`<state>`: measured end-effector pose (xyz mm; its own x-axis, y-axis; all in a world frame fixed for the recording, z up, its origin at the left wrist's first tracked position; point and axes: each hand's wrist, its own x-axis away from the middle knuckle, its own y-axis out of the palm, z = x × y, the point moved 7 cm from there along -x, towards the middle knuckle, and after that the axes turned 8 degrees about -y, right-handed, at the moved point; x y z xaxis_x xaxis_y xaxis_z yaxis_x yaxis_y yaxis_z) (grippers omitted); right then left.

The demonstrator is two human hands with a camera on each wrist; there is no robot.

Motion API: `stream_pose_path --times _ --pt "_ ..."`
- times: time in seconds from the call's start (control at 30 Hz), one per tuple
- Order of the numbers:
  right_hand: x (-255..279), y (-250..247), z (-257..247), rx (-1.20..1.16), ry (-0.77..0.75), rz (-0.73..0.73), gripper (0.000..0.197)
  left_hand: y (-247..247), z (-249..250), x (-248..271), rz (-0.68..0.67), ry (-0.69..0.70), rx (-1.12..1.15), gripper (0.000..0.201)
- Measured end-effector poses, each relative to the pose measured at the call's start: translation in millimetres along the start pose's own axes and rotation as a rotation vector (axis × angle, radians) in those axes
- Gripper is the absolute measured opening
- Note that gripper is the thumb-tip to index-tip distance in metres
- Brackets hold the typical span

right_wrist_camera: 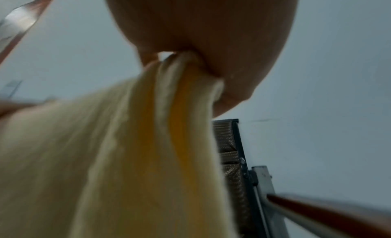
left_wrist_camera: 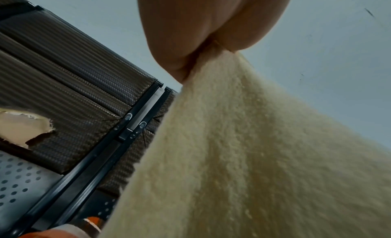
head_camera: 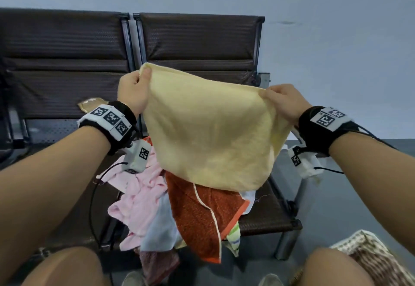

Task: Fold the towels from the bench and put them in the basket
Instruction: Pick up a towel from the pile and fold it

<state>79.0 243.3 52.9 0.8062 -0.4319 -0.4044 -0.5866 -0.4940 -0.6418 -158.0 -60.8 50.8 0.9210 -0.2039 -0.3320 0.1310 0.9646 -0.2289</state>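
Knees sit at the bottom of my head view, with the basket by the right one on the floor. Above them my left hand pinches one top corner of the yellow towel, and my right hand pinches the other, fingers curled onto the cloth. It hangs spread between them, clear of the bench, its lower edge just over the heap of towels on the seat. I see open air around the upper edge. Both wrist bands carry black-and-white coded squares; I can read no words. On the left seat back, a tear shows pale padding.
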Motion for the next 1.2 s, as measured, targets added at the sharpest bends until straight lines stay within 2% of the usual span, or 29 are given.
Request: stream_pose_path --times 0.07,0.17,0.23,0.3,0.37,0.47,0.6,0.63,0.7,0.77,0.83,0.9,0.93,0.97,1.07,1.13,1.17,1.2 --pt "3.2 1.5 5.0 -0.106 0.091 -0.018 0.041 3.6 -8.2 -1.9 -0.006 -0.053 0.002 0.051" --pt "7.9 9.6 15.7 -0.291 0.244 -0.004 0.048 12.1 -25.7 -0.1 0.016 -0.238 0.056 0.037" --pt "11.7 22.3 18.2 -0.387 0.331 -0.002 0.043 23.9 -38.7 9.0 0.025 -0.415 0.193 0.030" --pt "14.4 39.7 15.7 -0.478 0.392 -0.016 0.040 46.1 -38.1 26.0 -0.035 -0.507 0.358 0.022" --pt "18.2 60.4 6.7 -0.557 0.412 -0.038 0.039 72.3 -27.5 46.9 -0.136 -0.488 0.424 0.019" --pt "22.2 83.8 -9.2 -0.589 0.409 -0.055 0.038 109.5 -2.9 83.6 -0.324 -0.368 0.450 0.026" --pt "25.9 97.0 -28.5 -0.735 0.421 -0.125 0.046 126.9 19.2 116.7 -0.465 -0.120 0.219 0.041" --pt "27.6 95.9 -32.2 -0.739 0.413 -0.144 0.041 128.2 22.0 121.3 -0.500 -0.074 0.176 0.044" --pt "30.2 91.1 -34.9 -0.664 0.386 -0.175 0.018 128.2 26.4 126.5 -0.570 -0.034 0.139 0.040" --pt "31.1 84.1 -32.1 -0.563 0.378 -0.177 0.016 124.6 26.4 127.0 -0.596 -0.112 0.225 0.026" --pt "33.5 80.7 -32.6 -0.545 0.378 -0.206 0.021 116.4 23.5 117.0 -0.480 -0.163 0.269 0.017" --pt "36.4 79.1 -36.5 -0.607 0.369 -0.245 0.023 110.9 18.9 106.7 -0.383 -0.201 0.250 0.031" --pt "37.8 77.8 -40.5 -0.645 0.353 -0.270 0.024 113.1 14.8 104.6 -0.410 -0.262 0.253 0.042" --pt "39.1 76.1 -44.1 -0.670 0.338 -0.293 0.027 119.2 10.1 106.4 -0.499 -0.340 0.273 0.049" --pt "36.5 70.4 -47.5 -0.634 0.298 -0.316 0.031 133.6 -0.4 119.7 -0.847 -0.493 0.310 0.044" --pt "31.2 63.4 -40.2 -0.563 0.304 -0.278 0.022 134.0 -4.3 116.6 -0.901 -0.512 0.341 0.026" --pt "29.6 60.2 -35.2 -0.537 0.319 -0.283 0.016 133.3 -6.2 110.0 -0.882 -0.501 0.353 0.020" --pt "27.7 58.8 -29.5 -0.517 0.328 -0.327 0.020 131.9 -7.9 100.7 -0.843 -0.484 0.352 0.017"
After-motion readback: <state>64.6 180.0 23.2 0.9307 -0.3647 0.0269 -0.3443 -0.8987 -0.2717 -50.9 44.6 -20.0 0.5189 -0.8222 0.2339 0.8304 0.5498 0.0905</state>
